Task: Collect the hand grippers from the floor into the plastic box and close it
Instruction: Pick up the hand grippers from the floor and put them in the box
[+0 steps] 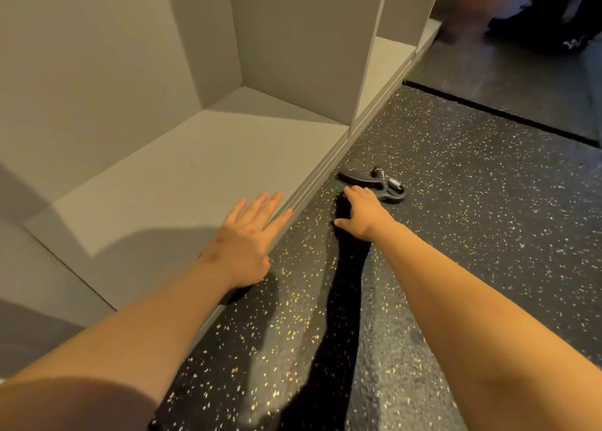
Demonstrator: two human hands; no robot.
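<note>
Speckled black rubber floor [456, 222] runs out ahead of you, with a pale grey shelf [182, 176] unit standing along its left side. Both your bare forearms stretch forward over it.

Nearest, your left hand [247, 235] lies flat on the front lip of the lowest shelf, fingers straight and spread, holding nothing; it looks like a brace while you lean in.

Further out, your right hand [365, 212] is down at the floor with the thumb spread wide and the fingers [353, 191] stretched forward to the near handle of a hand gripper [368, 180]. They reach it or all but reach it, and nothing shows them wrapped round it, so read that hand as released and not yet grasping.

That hand gripper lies flat on the floor just beside the base of the shelf, a dark one with a metal spring at its right end.

Beyond it a dark seam crosses the floor, and at the far right there is a blurred dark shape, perhaps someone's shoes.

As for progress, you are early: this one is on the floor and has to be picked up. I see no other, and the box is nowhere in view, so I cannot say what it holds. Carrying this one to the box, dropping it in and closing the lid are all left.
</note>
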